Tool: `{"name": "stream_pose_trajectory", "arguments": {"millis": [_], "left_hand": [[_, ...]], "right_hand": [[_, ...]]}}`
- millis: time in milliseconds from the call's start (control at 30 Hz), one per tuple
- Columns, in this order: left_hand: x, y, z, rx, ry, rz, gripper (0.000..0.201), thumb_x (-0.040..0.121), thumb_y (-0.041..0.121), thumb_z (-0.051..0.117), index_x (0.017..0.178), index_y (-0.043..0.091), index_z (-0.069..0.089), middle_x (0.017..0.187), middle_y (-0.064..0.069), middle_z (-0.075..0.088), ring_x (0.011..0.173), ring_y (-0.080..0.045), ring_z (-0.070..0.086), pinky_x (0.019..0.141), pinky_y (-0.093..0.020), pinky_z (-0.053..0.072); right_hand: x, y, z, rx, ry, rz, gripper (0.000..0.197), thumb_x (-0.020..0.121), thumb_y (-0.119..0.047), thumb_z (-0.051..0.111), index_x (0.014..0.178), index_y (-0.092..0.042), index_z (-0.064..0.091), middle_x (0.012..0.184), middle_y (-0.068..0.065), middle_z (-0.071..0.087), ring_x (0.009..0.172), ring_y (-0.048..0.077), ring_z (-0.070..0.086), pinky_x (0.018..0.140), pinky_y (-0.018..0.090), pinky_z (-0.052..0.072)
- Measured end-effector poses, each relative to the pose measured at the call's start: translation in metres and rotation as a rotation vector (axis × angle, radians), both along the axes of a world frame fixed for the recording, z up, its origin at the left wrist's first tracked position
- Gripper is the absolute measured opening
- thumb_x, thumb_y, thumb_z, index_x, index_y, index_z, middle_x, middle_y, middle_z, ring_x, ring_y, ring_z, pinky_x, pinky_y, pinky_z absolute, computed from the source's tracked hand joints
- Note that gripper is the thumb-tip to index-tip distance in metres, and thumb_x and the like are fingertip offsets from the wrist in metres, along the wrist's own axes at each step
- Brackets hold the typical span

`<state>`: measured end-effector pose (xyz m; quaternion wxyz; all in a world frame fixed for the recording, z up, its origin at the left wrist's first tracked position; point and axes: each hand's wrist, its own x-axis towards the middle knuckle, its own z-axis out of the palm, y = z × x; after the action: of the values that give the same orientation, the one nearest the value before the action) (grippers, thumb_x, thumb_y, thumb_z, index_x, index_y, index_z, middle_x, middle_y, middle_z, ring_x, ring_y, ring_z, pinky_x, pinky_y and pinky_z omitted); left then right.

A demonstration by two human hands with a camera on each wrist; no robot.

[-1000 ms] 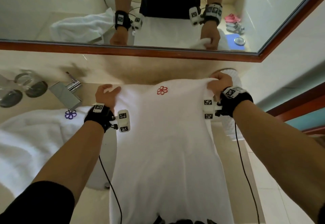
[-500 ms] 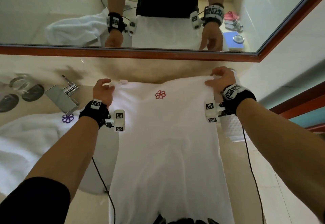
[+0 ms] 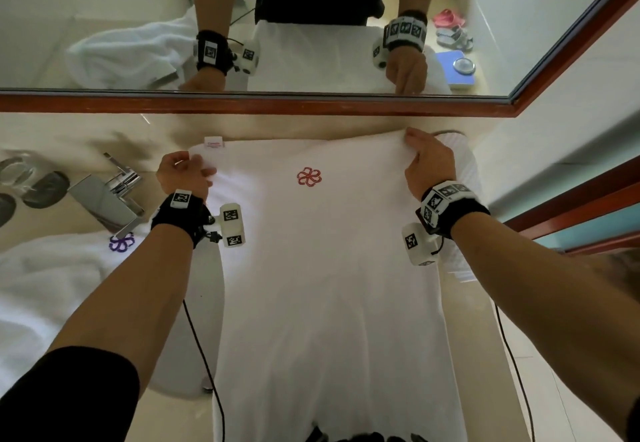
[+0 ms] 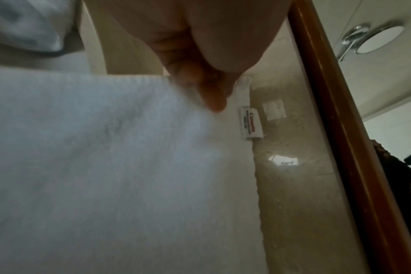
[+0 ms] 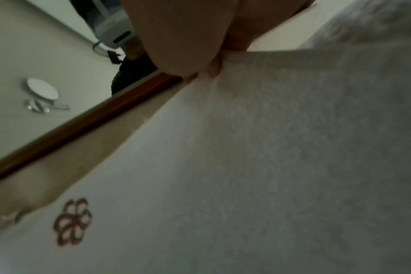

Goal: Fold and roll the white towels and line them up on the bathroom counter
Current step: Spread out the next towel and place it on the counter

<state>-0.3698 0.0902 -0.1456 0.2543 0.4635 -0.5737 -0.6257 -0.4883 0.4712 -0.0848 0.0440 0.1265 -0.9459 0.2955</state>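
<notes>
A white towel with a red flower mark [image 3: 309, 176] lies lengthwise on the counter, from the backsplash to the front edge, where it hangs over. My left hand [image 3: 187, 171] pinches its far-left edge near the small label [image 3: 214, 142]; in the left wrist view the fingertips [image 4: 211, 98] sit on the towel [image 4: 106, 166] beside the label [image 4: 251, 122]. My right hand [image 3: 424, 159] grips the far-right corner, which is slightly lifted. In the right wrist view the fingers [image 5: 209, 71] curl over the towel's edge [image 5: 293, 148].
A rolled white towel [image 3: 465, 171] lies just behind my right hand. A crumpled towel with a purple flower [image 3: 52, 285] covers the left of the counter beside the faucet [image 3: 110, 195] and the sink [image 3: 187, 337]. Glasses [image 3: 20, 173] stand far left. The mirror frame [image 3: 311, 103] runs along the back.
Both hands have carried the towel's far edge back toward the backsplash. The edge lies straighter and the label now shows at the far-left corner.
</notes>
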Motion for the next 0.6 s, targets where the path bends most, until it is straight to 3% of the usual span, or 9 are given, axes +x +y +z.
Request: {"name": "stream_pose_trajectory", "arguments": {"millis": [67, 100, 133, 200, 300, 367, 433, 500, 600], "left_hand": [[-0.004, 0.001, -0.001, 0.129, 0.037, -0.044, 0.023, 0.098, 0.002, 0.044, 0.111, 0.019, 0.052, 0.129, -0.023, 0.057, 0.099, -0.033, 0.067, 0.079, -0.037, 0.056], [-0.006, 0.003, -0.005, 0.144, -0.004, -0.090, 0.029, 0.098, 0.006, 0.042, 0.125, 0.017, 0.048, 0.139, -0.023, 0.049, 0.116, -0.036, 0.059, 0.095, -0.041, 0.050], [-0.007, 0.006, -0.011, 0.087, -0.096, -0.144, 0.037, 0.097, 0.010, 0.046, 0.134, 0.016, 0.042, 0.143, -0.020, 0.043, 0.123, -0.036, 0.052, 0.102, -0.041, 0.044], [-0.003, 0.018, -0.023, -0.227, -0.315, -0.272, 0.049, 0.091, 0.004, 0.055, 0.137, 0.015, 0.041, 0.140, -0.009, 0.042, 0.114, -0.029, 0.054, 0.095, -0.036, 0.047], [0.007, 0.048, -0.035, -0.532, -0.349, -0.403, 0.030, 0.089, 0.003, 0.057, 0.118, 0.009, 0.054, 0.133, -0.011, 0.044, 0.100, -0.026, 0.057, 0.082, -0.032, 0.047], [0.008, 0.062, -0.046, -0.647, -0.377, -0.542, 0.024, 0.091, 0.009, 0.057, 0.114, 0.008, 0.057, 0.129, -0.014, 0.051, 0.105, -0.032, 0.057, 0.088, -0.035, 0.045], [0.010, 0.067, -0.058, -0.725, -0.481, -0.740, 0.032, 0.094, 0.020, 0.055, 0.125, 0.011, 0.057, 0.134, -0.012, 0.053, 0.119, -0.032, 0.052, 0.100, -0.038, 0.042], [0.012, 0.069, -0.069, -0.810, -0.557, -0.867, 0.039, 0.095, 0.025, 0.053, 0.131, 0.011, 0.055, 0.143, -0.011, 0.047, 0.130, -0.033, 0.045, 0.107, -0.043, 0.038], [0.014, 0.070, -0.076, -0.917, -0.559, -0.948, 0.041, 0.097, 0.021, 0.049, 0.137, 0.009, 0.052, 0.151, -0.016, 0.038, 0.139, -0.036, 0.034, 0.115, -0.044, 0.027]], "right_hand": [[-0.002, -0.001, -0.011, 0.176, -0.085, 0.099, 0.051, 0.085, 0.011, 0.047, 0.131, -0.006, 0.059, 0.150, 0.009, 0.042, 0.141, 0.029, 0.033, 0.115, 0.025, 0.020], [-0.002, -0.002, -0.015, 0.317, -0.115, 0.141, 0.048, 0.085, 0.009, 0.049, 0.128, -0.006, 0.061, 0.154, 0.010, 0.034, 0.145, 0.033, 0.022, 0.117, 0.030, 0.017], [0.000, -0.004, -0.018, 0.455, -0.122, 0.146, 0.042, 0.084, 0.004, 0.052, 0.123, -0.006, 0.065, 0.158, 0.011, 0.025, 0.147, 0.035, 0.012, 0.118, 0.036, 0.017], [0.010, -0.014, -0.019, 0.605, -0.107, 0.088, 0.036, 0.084, -0.007, 0.056, 0.119, -0.010, 0.066, 0.162, 0.012, 0.010, 0.149, 0.035, 0.002, 0.118, 0.045, 0.018], [0.026, -0.035, -0.032, 0.694, -0.157, 0.130, 0.051, 0.091, -0.020, 0.050, 0.142, -0.013, 0.043, 0.163, 0.013, -0.001, 0.149, 0.032, -0.002, 0.117, 0.047, 0.014], [0.035, -0.044, -0.047, 0.649, -0.279, 0.208, 0.058, 0.098, -0.029, 0.042, 0.151, -0.013, 0.024, 0.163, 0.012, -0.001, 0.150, 0.030, 0.000, 0.119, 0.043, 0.013], [0.041, -0.048, -0.059, 0.577, -0.413, 0.206, 0.064, 0.102, -0.040, 0.033, 0.155, -0.012, 0.011, 0.163, 0.010, -0.001, 0.150, 0.029, 0.000, 0.121, 0.042, 0.010], [0.042, -0.050, -0.064, 0.576, -0.435, 0.176, 0.067, 0.102, -0.047, 0.027, 0.155, -0.012, 0.007, 0.163, 0.011, -0.002, 0.150, 0.030, -0.001, 0.121, 0.044, 0.008], [0.039, -0.051, -0.064, 0.573, -0.461, 0.161, 0.073, 0.100, -0.055, 0.022, 0.155, -0.011, 0.003, 0.163, 0.010, -0.005, 0.150, 0.029, -0.003, 0.121, 0.044, 0.006]]}}
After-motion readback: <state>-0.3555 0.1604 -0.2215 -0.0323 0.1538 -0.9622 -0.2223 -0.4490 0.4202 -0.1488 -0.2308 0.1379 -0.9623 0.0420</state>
